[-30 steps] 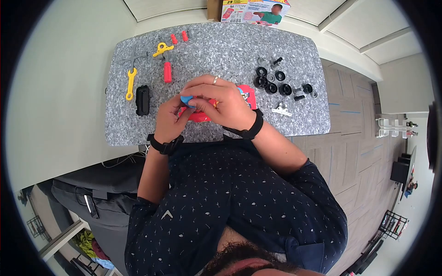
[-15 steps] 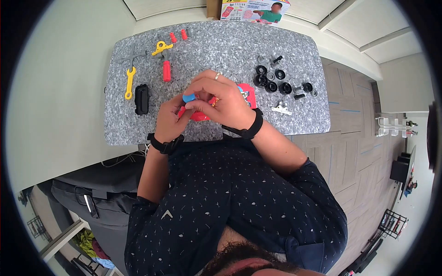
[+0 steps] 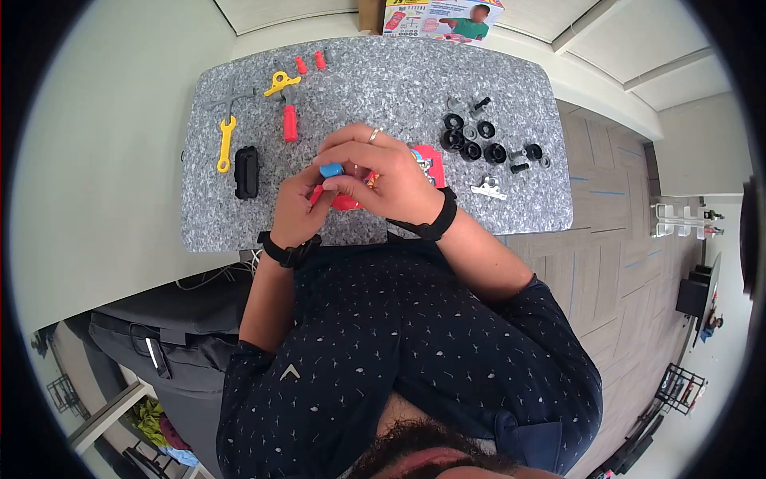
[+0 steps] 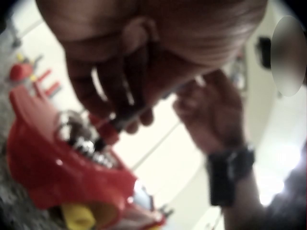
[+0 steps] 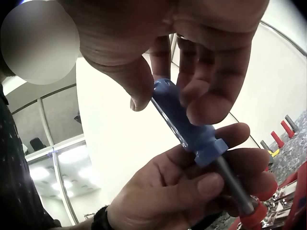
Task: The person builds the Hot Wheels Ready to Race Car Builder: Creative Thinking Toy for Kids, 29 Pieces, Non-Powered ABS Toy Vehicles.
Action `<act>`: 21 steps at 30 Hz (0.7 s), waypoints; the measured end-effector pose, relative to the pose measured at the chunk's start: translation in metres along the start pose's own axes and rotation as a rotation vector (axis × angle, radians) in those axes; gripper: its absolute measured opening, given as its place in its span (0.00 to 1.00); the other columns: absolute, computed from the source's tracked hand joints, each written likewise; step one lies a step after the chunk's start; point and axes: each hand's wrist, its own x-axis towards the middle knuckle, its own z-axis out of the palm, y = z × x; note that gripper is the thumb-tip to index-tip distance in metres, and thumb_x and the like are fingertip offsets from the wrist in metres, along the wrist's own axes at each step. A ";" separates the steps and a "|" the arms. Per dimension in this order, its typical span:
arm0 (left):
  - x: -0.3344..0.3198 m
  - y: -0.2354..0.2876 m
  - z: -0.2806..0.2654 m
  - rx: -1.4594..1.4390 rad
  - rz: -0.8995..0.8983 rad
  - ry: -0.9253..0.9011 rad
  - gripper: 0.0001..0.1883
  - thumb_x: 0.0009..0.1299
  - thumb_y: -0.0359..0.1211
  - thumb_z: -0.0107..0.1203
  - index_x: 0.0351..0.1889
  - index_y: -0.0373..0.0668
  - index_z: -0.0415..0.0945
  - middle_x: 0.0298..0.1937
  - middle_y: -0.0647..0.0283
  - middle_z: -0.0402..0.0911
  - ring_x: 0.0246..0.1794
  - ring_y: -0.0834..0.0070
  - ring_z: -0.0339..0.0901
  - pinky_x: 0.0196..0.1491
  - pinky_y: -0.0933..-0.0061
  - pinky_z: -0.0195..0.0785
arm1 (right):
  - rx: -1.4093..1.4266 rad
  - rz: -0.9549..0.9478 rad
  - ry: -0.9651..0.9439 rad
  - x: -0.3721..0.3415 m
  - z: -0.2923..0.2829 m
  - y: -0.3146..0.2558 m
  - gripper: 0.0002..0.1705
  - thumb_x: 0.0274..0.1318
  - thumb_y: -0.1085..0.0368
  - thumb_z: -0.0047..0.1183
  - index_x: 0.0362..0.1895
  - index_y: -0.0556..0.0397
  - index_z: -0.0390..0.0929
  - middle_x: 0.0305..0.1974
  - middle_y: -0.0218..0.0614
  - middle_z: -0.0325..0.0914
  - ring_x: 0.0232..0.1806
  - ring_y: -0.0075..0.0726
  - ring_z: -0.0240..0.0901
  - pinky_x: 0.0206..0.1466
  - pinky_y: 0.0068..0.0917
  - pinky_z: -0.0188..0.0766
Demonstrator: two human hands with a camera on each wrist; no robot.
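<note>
While your two hands work close together over the red toy car [image 4: 67, 160], your right hand [image 3: 388, 177] pinches the handle of the blue-handled screwdriver [image 5: 178, 115] between thumb and fingers. Your left hand [image 3: 298, 211] curls round its grey shaft [image 5: 234, 184], below the handle, with the thumb laid alongside. That shaft slants down to a red piece [image 5: 254, 216] beside the car's chrome engine [image 4: 90, 149]; whether its tip is fully seated there cannot be told. The car sits on the speckled grey table [image 3: 383, 80], under and in front of your hands.

You seem to be in the middle of driving or loosening a fastener, though the direction of turn can't be judged. Your next move likely calls for a small twist from the right fingertips, with the left acting as a guide so the shaft stays in line. If it tilts, the tip could slip off the piece. Several black wheels [image 3: 495, 153] lie to your right, unfitted.
</note>
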 end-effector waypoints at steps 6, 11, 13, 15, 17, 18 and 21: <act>0.000 -0.001 -0.001 0.079 0.019 -0.021 0.10 0.79 0.24 0.65 0.56 0.38 0.87 0.48 0.60 0.94 0.48 0.75 0.90 0.51 0.68 0.82 | -0.018 0.091 -0.039 -0.001 -0.001 -0.003 0.19 0.59 0.72 0.77 0.54 0.52 0.91 0.50 0.38 0.83 0.38 0.36 0.83 0.42 0.32 0.82; 0.000 -0.008 0.000 0.057 -0.003 -0.003 0.11 0.78 0.24 0.66 0.56 0.38 0.86 0.47 0.60 0.94 0.48 0.75 0.91 0.52 0.68 0.82 | -0.054 -0.096 0.024 0.002 0.004 0.005 0.18 0.59 0.72 0.77 0.54 0.52 0.91 0.49 0.38 0.85 0.40 0.40 0.85 0.41 0.33 0.82; 0.001 -0.007 0.001 0.059 0.016 0.006 0.14 0.77 0.26 0.68 0.59 0.38 0.87 0.46 0.57 0.94 0.46 0.72 0.93 0.51 0.68 0.82 | -0.033 0.012 -0.002 0.001 0.002 0.000 0.18 0.60 0.72 0.76 0.54 0.52 0.91 0.50 0.38 0.85 0.40 0.41 0.85 0.42 0.34 0.83; 0.002 -0.006 0.003 0.044 0.011 0.013 0.16 0.74 0.27 0.71 0.60 0.39 0.88 0.47 0.57 0.95 0.47 0.69 0.93 0.52 0.66 0.83 | -0.021 0.074 -0.020 0.001 0.001 -0.003 0.18 0.60 0.72 0.76 0.54 0.52 0.91 0.50 0.38 0.86 0.42 0.42 0.86 0.44 0.35 0.84; 0.001 -0.007 0.005 0.009 -0.017 0.021 0.19 0.71 0.28 0.75 0.59 0.41 0.88 0.51 0.59 0.94 0.52 0.65 0.92 0.55 0.63 0.83 | -0.017 0.089 -0.034 0.001 -0.001 -0.004 0.17 0.60 0.72 0.76 0.54 0.52 0.91 0.51 0.38 0.86 0.43 0.44 0.87 0.45 0.36 0.85; 0.003 -0.005 0.005 0.127 0.063 0.034 0.21 0.68 0.30 0.77 0.59 0.43 0.88 0.53 0.60 0.94 0.56 0.63 0.91 0.59 0.60 0.81 | -0.017 0.068 -0.032 0.001 -0.001 -0.002 0.18 0.60 0.71 0.77 0.55 0.51 0.92 0.52 0.37 0.86 0.41 0.39 0.86 0.44 0.33 0.85; 0.012 -0.006 0.004 0.348 0.178 0.032 0.25 0.62 0.35 0.83 0.57 0.47 0.88 0.58 0.64 0.92 0.64 0.57 0.85 0.70 0.52 0.73 | -0.035 -0.007 -0.028 0.001 -0.001 0.003 0.21 0.61 0.68 0.80 0.58 0.47 0.92 0.52 0.33 0.88 0.37 0.31 0.84 0.41 0.28 0.84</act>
